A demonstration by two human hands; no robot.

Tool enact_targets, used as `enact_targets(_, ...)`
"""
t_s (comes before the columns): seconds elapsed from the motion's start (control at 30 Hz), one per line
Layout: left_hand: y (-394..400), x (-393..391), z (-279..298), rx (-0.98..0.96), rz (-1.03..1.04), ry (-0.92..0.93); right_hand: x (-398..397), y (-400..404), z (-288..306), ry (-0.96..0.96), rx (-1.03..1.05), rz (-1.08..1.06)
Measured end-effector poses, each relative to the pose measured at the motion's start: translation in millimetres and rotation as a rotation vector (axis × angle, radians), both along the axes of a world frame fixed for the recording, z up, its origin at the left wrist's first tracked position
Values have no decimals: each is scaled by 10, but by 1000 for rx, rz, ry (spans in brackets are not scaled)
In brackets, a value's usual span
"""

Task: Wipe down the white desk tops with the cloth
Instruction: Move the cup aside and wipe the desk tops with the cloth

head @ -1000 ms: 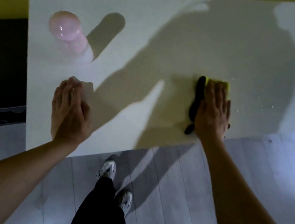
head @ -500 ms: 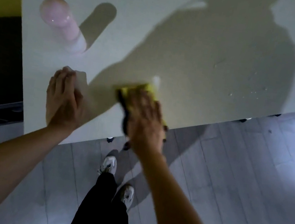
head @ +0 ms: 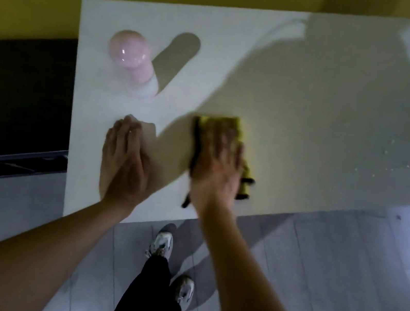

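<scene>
The yellow cloth [head: 233, 124] lies near the white counter's [head: 317, 92] near edge, flattened under the right hand [head: 217, 163], fingers spread straight. Just left, the left hand [head: 123, 158] rests flat, fingers extended. A pink bottle [head: 133, 59] stands far left; no writing is readable.

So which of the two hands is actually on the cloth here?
The right hand: it presses flat on the yellow cloth near the desk's front edge. The left hand rests bare on the white desk top, holding nothing.

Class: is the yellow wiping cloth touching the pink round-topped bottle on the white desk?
Apart. The head view shows bare desk between cloth and bottle.
</scene>
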State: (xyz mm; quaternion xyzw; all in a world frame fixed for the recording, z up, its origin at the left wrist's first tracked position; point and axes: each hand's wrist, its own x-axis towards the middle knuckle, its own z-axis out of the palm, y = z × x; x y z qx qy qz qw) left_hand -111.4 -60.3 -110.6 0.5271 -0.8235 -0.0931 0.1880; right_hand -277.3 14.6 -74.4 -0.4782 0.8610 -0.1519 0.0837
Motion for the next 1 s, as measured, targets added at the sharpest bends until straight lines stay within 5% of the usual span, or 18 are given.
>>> enact_targets(0.17,-29,56,-15,-3,-24,1,-192,-310,-71,56,-48,386)
enact_targets(0.33,28,-7,105,48,-59,-22,-1486,-264,-95,87,55,-184)
enact_targets(0.47,9,-31,92,69,-47,-31,-1403,-497,-73,58,69,-384)
enact_targets(0.67,7,-13,92,62,-68,-46,-290,-1235,-55,89,25,243)
enact_targets(0.8,-43,9,87,52,-105,-76,-482,-1321,-8,109,77,432)
enact_targets(1.0,-332,-252,154,75,-331,2,-1916,-930,-36,65,117,-231)
